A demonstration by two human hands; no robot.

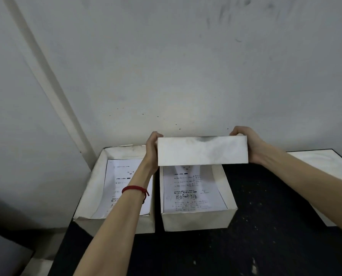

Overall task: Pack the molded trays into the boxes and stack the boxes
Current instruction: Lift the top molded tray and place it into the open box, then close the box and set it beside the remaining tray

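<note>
I hold a white box (203, 150) up in the air between both hands, its long side facing me. My left hand (152, 148) grips its left end and my right hand (249, 145) grips its right end. It hovers over the far edge of an open white box (198, 219) that stands on the black table and has a printed sheet (192, 188) lying inside. A second open white box (90, 200) sits to the left, also with a printed sheet (124, 176) in it, partly hidden by my left forearm.
The black table (265, 226) stands against a pale wall (186, 66). A flat white sheet or lid (325, 162) lies at the table's right edge. The table's left edge drops off beside the left box.
</note>
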